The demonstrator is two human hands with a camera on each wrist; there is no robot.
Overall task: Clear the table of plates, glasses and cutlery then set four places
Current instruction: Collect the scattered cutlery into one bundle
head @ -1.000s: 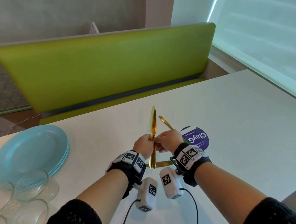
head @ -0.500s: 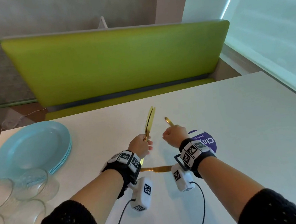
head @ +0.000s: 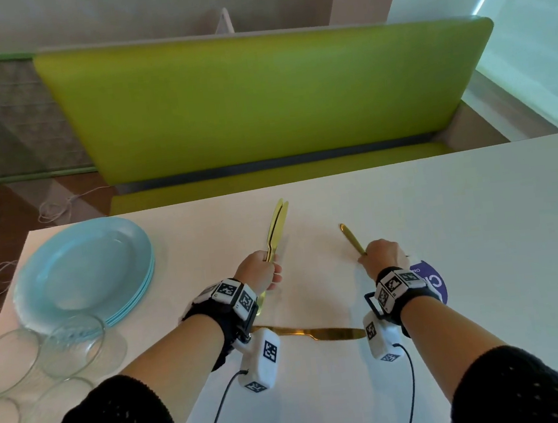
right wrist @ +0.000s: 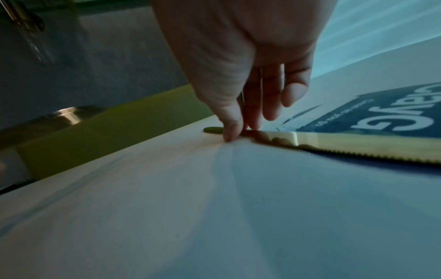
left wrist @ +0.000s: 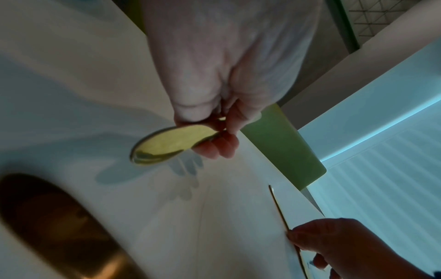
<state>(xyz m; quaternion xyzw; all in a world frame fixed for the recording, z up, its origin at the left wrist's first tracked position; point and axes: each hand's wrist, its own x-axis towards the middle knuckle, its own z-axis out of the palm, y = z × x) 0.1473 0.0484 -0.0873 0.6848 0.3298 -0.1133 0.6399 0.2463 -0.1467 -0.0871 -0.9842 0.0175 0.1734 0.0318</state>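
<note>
My left hand [head: 262, 272] grips two gold knives [head: 277, 227] by their handles, blades pointing away over the white table [head: 444, 228]. In the left wrist view the rounded gold handle ends [left wrist: 171, 144] stick out below the curled fingers [left wrist: 216, 149]. My right hand [head: 381, 255] pinches a third gold knife [head: 352, 239] near its handle. The right wrist view shows its serrated blade [right wrist: 358, 149] low against the tabletop, thumb and fingertips [right wrist: 230, 132] on it. A fourth gold knife [head: 318, 333] lies crosswise between my wrists.
A stack of pale blue plates [head: 80, 270] sits at the table's left end, with several clear glasses [head: 70, 340] in front of it. A purple round coaster [head: 433, 284] lies under my right wrist. A green bench [head: 259, 103] runs behind the table.
My hands were together on the bundle of knives. The right hand has drawn one knife away to the right and down to the table; the left hand has moved left with the others.
</note>
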